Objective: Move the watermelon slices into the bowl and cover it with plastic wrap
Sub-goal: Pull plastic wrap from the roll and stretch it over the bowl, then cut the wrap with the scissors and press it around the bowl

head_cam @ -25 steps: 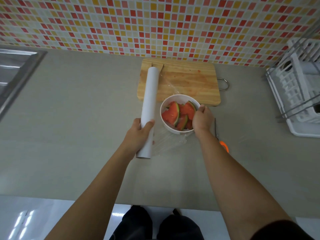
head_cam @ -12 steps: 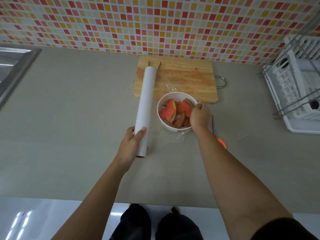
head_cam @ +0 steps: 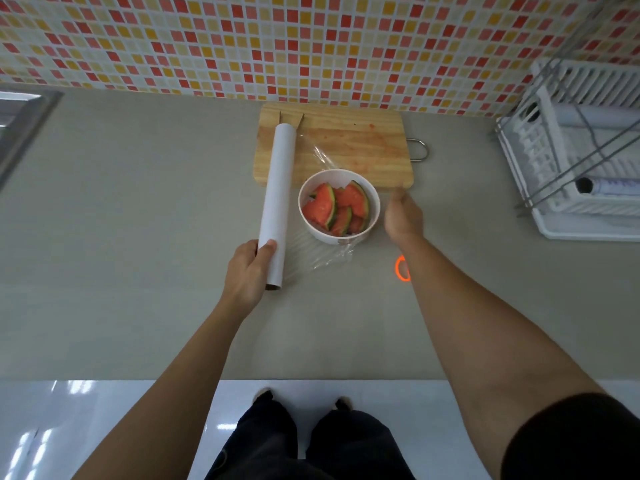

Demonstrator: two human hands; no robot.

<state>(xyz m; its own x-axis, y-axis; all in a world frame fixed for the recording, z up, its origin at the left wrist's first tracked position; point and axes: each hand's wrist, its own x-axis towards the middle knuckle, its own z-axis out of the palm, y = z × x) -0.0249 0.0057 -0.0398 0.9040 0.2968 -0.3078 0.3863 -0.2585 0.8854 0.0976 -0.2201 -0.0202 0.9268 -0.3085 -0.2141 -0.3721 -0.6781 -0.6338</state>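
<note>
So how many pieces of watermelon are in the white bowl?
4 show in the round white bowl: a big red green-rinded watermelon slice on the left, one at back right, one front middle, a small piece front right. Others may be hidden underneath.

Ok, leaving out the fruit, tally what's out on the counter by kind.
Bowl: 1
Cutting board: 1
Plastic wrap roll: 1
Scissors: 1 (only an orange handle shows)
Dish rack: 1
Total: 5

Scissors [head_cam: 397,269] lie mostly hidden; the right hand [head_cam: 403,216] is blurred.
</note>
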